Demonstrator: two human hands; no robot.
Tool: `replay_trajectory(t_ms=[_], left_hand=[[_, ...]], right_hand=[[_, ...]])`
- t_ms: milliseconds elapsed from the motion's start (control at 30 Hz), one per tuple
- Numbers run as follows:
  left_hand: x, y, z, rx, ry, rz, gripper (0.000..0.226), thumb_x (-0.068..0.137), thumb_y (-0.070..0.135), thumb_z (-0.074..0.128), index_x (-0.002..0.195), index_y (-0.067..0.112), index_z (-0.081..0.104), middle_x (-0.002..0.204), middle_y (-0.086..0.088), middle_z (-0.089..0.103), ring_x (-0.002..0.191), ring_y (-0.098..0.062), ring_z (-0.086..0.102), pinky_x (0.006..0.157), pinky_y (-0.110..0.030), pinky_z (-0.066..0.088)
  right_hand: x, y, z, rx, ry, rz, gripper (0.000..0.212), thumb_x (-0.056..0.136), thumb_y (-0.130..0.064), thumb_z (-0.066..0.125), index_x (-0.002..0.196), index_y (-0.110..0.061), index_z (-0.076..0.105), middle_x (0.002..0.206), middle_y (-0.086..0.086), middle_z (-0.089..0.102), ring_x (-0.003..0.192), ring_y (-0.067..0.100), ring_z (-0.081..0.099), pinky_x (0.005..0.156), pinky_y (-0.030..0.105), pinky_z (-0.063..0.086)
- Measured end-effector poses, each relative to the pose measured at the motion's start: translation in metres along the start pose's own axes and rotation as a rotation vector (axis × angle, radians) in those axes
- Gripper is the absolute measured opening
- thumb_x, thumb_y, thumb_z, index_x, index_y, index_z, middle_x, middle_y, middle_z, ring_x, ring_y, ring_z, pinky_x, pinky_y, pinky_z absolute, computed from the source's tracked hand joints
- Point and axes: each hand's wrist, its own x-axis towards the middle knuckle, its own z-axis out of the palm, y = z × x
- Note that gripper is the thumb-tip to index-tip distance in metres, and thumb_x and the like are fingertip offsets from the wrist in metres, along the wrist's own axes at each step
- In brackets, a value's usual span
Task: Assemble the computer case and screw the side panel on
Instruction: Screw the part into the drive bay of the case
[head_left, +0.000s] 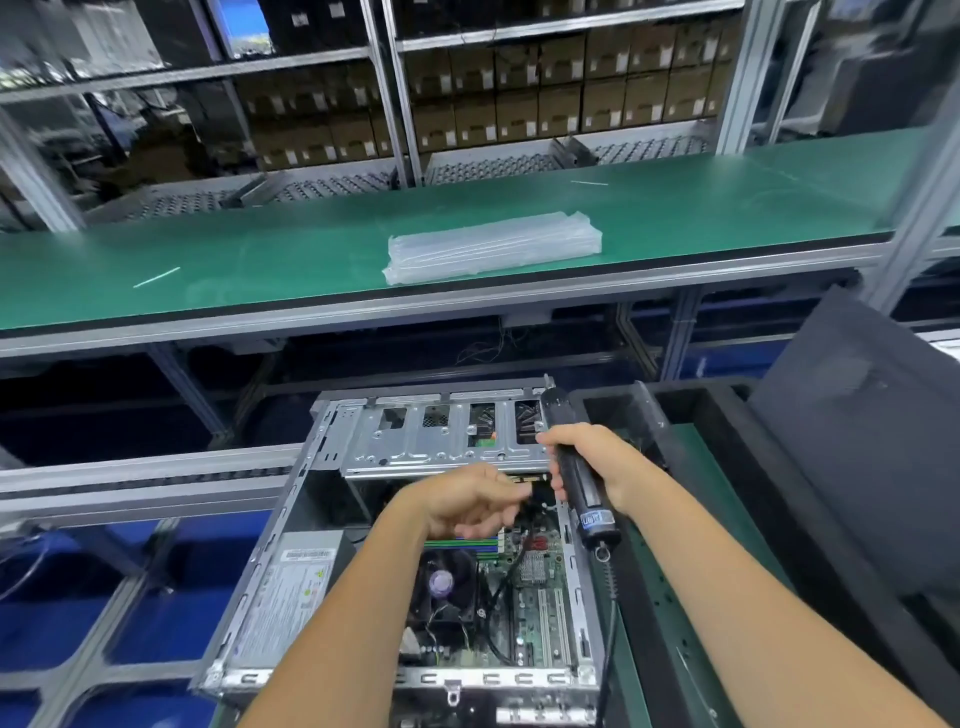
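Black electric screwdriver (571, 470) gripped in right hand (597, 457) above open computer case (291, 545); left hand (467, 501) pinches a cable inside.

A green worktop (675, 208) on a grey metal frame spans the view. On it lie a flat stack of clear plastic bags (493, 247) near the middle, a thin white strip (156, 277) well to the left, and another white strip (588, 183) farther back.

Below, the open computer case (415, 571) rests on a lower green surface (670, 597).
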Motion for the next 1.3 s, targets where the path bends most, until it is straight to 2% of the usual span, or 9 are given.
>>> replay_trajectory(t_ms=[100,233,400,500,567,633,733,967,1300], left_hand=[[0.026,0.048,0.03,0.048,0.128,0.102,0.029,0.094,0.028,0.056,0.07,0.014,0.063,0.052,0.0,0.058,0.037,-0.007,0.048,0.034,-0.014,0.032],[0.093,0.085,0.075,0.33,0.361,0.062,0.023,0.09,0.018,0.052,0.071,0.008,0.061,0.054,-0.003,0.059,0.042,-0.013,0.052,0.037,-0.016,0.036],[0.178,0.081,0.127,0.681,0.276,-0.192,0.026,0.086,0.009,0.055,0.06,0.007,0.051,0.053,-0.007,0.055,0.039,-0.015,0.057,0.036,-0.019,0.043],[0.214,0.064,0.146,0.873,0.241,-0.31,0.028,0.09,0.007,0.053,0.062,0.008,0.049,0.053,-0.003,0.058,0.051,-0.02,0.063,0.036,-0.018,0.043],[0.23,0.049,0.155,0.98,0.201,-0.378,0.021,0.09,0.002,0.049,0.07,-0.002,0.052,0.068,-0.011,0.068,0.057,-0.019,0.065,0.039,-0.017,0.043],[0.24,0.029,0.161,1.082,0.198,-0.403,0.017,0.089,0.001,0.05,0.092,-0.013,0.06,0.104,-0.019,0.068,0.083,-0.025,0.067,0.065,-0.024,0.051],[0.256,-0.01,0.165,1.064,0.324,-0.384,0.023,0.088,0.002,0.048,0.107,-0.006,0.056,0.116,-0.024,0.058,0.105,-0.037,0.058,0.084,-0.038,0.047],[0.285,-0.067,0.185,0.934,0.493,-0.36,0.017,0.083,0.002,0.048,0.094,0.0,0.061,0.096,-0.021,0.063,0.091,-0.039,0.062,0.068,-0.036,0.047],[0.3,-0.09,0.184,0.836,0.543,-0.348,0.027,0.08,-0.005,0.043,0.095,0.005,0.063,0.094,-0.017,0.064,0.089,-0.036,0.061,0.071,-0.038,0.049]], right_hand=[[-0.009,-0.006,-0.035,-0.044,0.013,-0.019,0.017,0.087,-0.022,0.066,0.08,-0.008,0.061,0.058,0.008,0.057,0.043,0.021,0.055,0.041,0.025,0.045],[-0.02,-0.001,-0.098,-0.167,0.13,-0.01,0.012,0.086,-0.016,0.062,0.084,-0.006,0.055,0.053,0.009,0.056,0.041,0.024,0.055,0.042,0.027,0.045],[-0.031,0.042,-0.167,-0.183,0.179,0.138,0.01,0.087,-0.01,0.06,0.089,-0.005,0.051,0.053,0.01,0.052,0.04,0.024,0.051,0.041,0.027,0.043],[-0.03,0.069,-0.19,-0.182,0.174,0.196,0.01,0.088,-0.008,0.058,0.09,-0.006,0.049,0.055,0.01,0.052,0.041,0.024,0.051,0.044,0.027,0.044],[-0.025,0.082,-0.2,-0.188,0.16,0.208,0.011,0.087,-0.006,0.058,0.086,-0.007,0.048,0.054,0.009,0.052,0.041,0.023,0.051,0.044,0.026,0.044],[-0.02,0.093,-0.209,-0.176,0.135,0.219,0.011,0.086,-0.006,0.058,0.084,-0.007,0.047,0.054,0.009,0.051,0.041,0.023,0.05,0.045,0.026,0.043],[-0.011,0.1,-0.219,-0.137,0.105,0.222,0.013,0.087,-0.009,0.059,0.084,-0.008,0.047,0.054,0.008,0.051,0.04,0.022,0.049,0.043,0.026,0.044],[0.017,0.111,-0.235,-0.058,0.025,0.27,0.018,0.091,-0.019,0.06,0.087,-0.009,0.045,0.056,0.009,0.05,0.04,0.022,0.048,0.041,0.024,0.043],[0.038,0.116,-0.236,-0.068,-0.001,0.275,0.021,0.084,-0.022,0.064,0.087,-0.008,0.048,0.055,0.009,0.054,0.041,0.025,0.053,0.042,0.027,0.046]])
